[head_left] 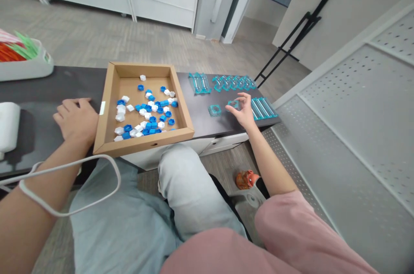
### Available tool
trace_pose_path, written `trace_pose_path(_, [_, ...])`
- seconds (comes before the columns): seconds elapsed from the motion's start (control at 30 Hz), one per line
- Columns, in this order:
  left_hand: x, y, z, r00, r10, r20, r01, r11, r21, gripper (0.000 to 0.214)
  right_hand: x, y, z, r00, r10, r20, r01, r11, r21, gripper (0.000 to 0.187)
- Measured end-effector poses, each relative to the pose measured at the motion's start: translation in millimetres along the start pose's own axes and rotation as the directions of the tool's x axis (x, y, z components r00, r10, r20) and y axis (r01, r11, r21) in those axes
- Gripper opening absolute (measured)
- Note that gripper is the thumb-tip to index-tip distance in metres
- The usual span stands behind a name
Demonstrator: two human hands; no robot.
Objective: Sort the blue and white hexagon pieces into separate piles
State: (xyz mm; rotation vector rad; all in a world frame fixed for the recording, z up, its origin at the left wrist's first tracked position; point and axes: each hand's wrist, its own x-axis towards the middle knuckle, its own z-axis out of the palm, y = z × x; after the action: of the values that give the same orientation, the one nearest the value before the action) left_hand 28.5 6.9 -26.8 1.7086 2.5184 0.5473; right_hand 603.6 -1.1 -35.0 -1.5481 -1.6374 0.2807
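While our left hand (pixel 78 121) lies spread on the worktop (pixel 207 126) at frame left, holding nothing, our right hand (pixel 244 114), right of centre, curves a loosely parted grip around 1 small teal piece (pixel 233 103), though we cannot tell if it is held. We judge the step to be placing or lifting that piece; the next move calls for clean release or light pinch.
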Motion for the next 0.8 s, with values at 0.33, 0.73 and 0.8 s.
trace_pose_path(0.33, [1,-1,-10.6,0.996,-0.009,0.091,0.006,1.000,0.028,0.060,-18,9,9,0.991,-0.086,0.103,0.116,0.932,-0.344,0.056])
trace_pose_path(0.73, [7,-6,-12.5,0.989,-0.014,0.145,0.006,0.998,0.056,0.070,-39,-27,18,0.920,-0.177,0.351,0.301,0.890,-0.341,0.042])
trace_pose_path(0.8, [9,-8,-11.4,0.988,-0.021,0.152,0.011,0.997,0.071,0.070,-37,-22,18,0.933,-0.170,0.318,0.281,0.895,-0.346,0.037])
